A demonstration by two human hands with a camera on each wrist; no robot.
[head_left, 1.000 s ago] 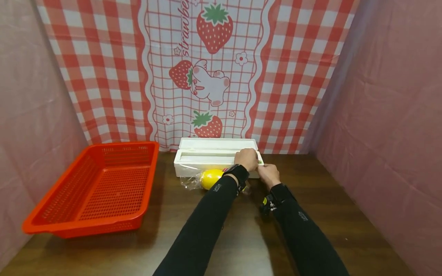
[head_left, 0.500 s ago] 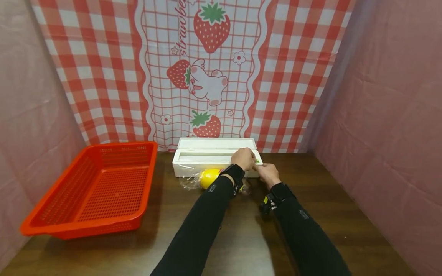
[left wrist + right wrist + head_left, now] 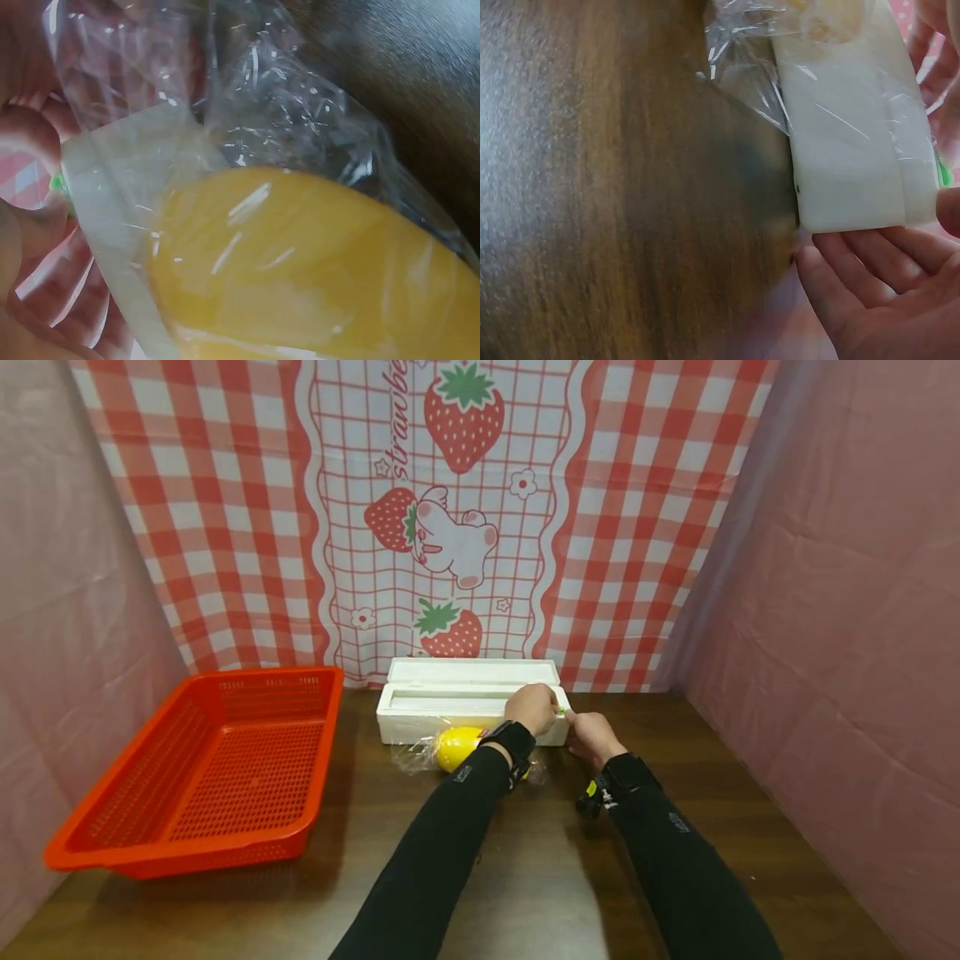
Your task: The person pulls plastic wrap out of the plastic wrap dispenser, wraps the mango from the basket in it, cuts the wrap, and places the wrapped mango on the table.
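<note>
A long white box (image 3: pixel 553 735) stands near the back curtain, its lid (image 3: pixel 472 672) raised behind it. My left hand (image 3: pixel 532 708) reaches over the box's right part; thumb and forefinger pinch a small green piece (image 3: pixel 57 182) at the top edge. At the right end, my right hand (image 3: pixel 595 738) holds the box, thumb (image 3: pixel 949 211) at the upper corner and fingers against the end face. In front of the box lies a rounded yellow thing (image 3: pixel 456 748) in clear plastic wrapping (image 3: pixel 412 758), partly hidden by the left wrist. What the box contains under the left hand is hidden.
To the left, a red-orange plastic basket (image 3: pixel 247 777) with slotted walls sits on the brown wooden table (image 3: pixel 525 877). A red-and-white checked strawberry curtain (image 3: pixel 457 543) hangs close behind the box. Pink cloth (image 3: pixel 840 610) walls both sides.
My right hand has shifted slightly right and outward along the box's end. The left hand has moved a little left. The box, basket and wrapped yellow thing stay in place.
</note>
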